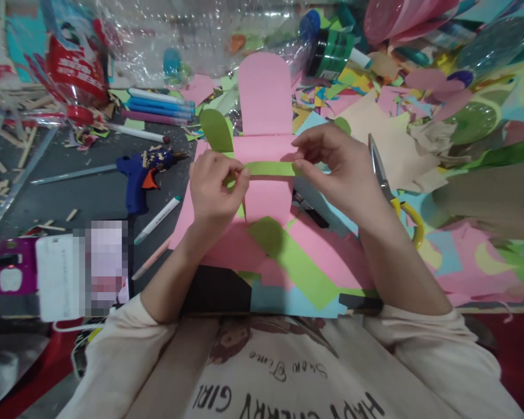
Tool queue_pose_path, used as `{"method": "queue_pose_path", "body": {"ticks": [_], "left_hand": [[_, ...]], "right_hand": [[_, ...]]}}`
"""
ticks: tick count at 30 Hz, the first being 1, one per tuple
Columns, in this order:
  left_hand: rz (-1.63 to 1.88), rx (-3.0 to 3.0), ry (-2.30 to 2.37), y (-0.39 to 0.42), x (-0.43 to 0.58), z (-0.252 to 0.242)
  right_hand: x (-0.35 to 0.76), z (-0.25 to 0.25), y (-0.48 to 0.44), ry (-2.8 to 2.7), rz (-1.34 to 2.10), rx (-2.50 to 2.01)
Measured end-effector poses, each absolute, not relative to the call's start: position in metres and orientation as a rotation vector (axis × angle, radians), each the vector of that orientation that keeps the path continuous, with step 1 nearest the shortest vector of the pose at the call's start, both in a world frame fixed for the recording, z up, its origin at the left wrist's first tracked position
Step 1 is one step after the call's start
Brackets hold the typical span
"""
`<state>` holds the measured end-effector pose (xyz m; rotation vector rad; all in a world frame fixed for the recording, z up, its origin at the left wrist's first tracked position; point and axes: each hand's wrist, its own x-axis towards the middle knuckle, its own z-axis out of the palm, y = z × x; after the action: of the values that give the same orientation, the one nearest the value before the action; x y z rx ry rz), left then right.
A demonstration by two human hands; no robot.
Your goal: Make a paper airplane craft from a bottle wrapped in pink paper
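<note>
A narrow green paper strip (271,169) stretches between my two hands, across a pink paper piece (265,96) with a rounded top. My left hand (216,189) is closed, its thumb and fingertips pinching the strip's left end. The right end sits between the thumb and fingers of my right hand (336,169). A green rounded paper piece (217,129) stands out above my left hand. Below lie pink paper sheets (227,250) and a wider green paper band (294,262). Yellow-handled scissors (393,198) rest beside my right forearm.
To the left are a blue glue gun (135,174), markers (159,107) and a phone (109,262). A bottle with a red label (76,67) lies at the back left among wooden sticks. Paper scraps (393,139) cover the right side, near a dark green jar (329,52).
</note>
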<state>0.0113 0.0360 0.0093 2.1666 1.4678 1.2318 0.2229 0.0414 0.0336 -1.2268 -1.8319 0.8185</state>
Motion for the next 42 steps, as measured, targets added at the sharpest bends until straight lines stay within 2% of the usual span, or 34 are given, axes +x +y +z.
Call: {"method": "queue_pose_path", "body": {"ticks": [6,18,26,31,35,42], "left_hand": [[1.014,2.078,1.631,0.041,0.011,0.003],[0.951,2.039,1.665,0.045,0.011,-0.004],[1.163,2.125,1.669,0.043,0.012,-0.007],[1.247,2.349,1.589,0.035,0.010,-0.008],[1.073,2.446,1.494,0.028,0.010,-0.008],[0.798,2.252,1.493,0.028,0.010,-0.007]], "right_hand": [[0.219,0.024,0.043,-1.908,0.631,-1.278],[0.217,0.009,0.043,-2.000,0.544,-1.309],[0.217,0.011,0.045,-1.949,0.542,-1.343],[0.220,0.016,0.046,-1.863,0.344,-1.373],[0.215,0.010,0.045,-1.903,0.350,-1.380],[0.212,-0.009,0.046,-1.961,0.402,-1.465]]}}
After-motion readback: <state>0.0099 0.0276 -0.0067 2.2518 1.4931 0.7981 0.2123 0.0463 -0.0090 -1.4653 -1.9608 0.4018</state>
